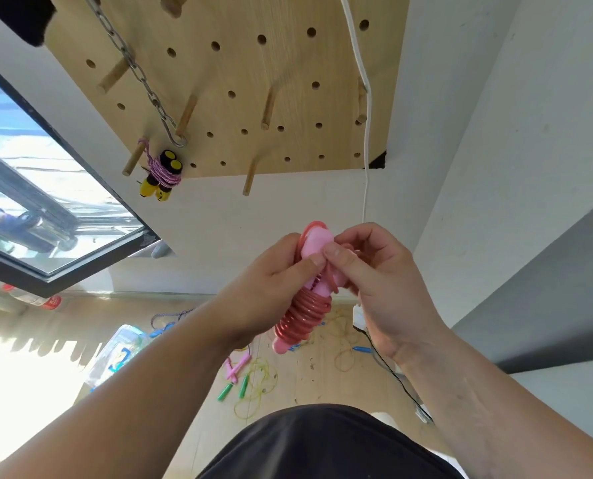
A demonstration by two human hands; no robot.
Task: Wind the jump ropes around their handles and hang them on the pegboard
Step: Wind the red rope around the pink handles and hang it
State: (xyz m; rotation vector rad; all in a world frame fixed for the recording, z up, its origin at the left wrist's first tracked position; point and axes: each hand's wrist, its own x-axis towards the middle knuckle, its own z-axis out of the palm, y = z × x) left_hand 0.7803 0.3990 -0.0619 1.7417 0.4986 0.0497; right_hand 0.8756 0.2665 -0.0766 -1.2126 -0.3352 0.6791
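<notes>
White walls meet in a corner, and a pale wooden pegboard [253, 81] with rows of round holes and short wooden pegs is fixed to the wall above and beyond both hands. The person's left hand [270, 281] and right hand [381, 281] meet mid-view, in front of the wall below the board.

Between them is a pink jump rope [317, 242], its two pale pink plastic handles laid side by side. The left hand's fingers curl round the handles from the left, with the thumb pressed on their front. A glossy red cord [305, 314] is wound in tight coils round the lower part of the handles, just below the left hand, and one loop arches over the handle tops. The right hand pinches the upper end of the bundle between thumb and forefinger; whether it has cord or handle cannot be told.

Up and to the left of the hands, a yellow and black jump rope [162, 174], bound in pink and purple cord, hangs from a peg at the board's lower left. A metal chain [139, 70] ends in a hook just beside it. A white cable [366, 133] runs down toward the right hand. Far to the left of the left hand is a black-framed window [46, 202].

Below the hands, on a wooden floor [322, 382], lie loose green handles with thin yellow cord [243, 385].
</notes>
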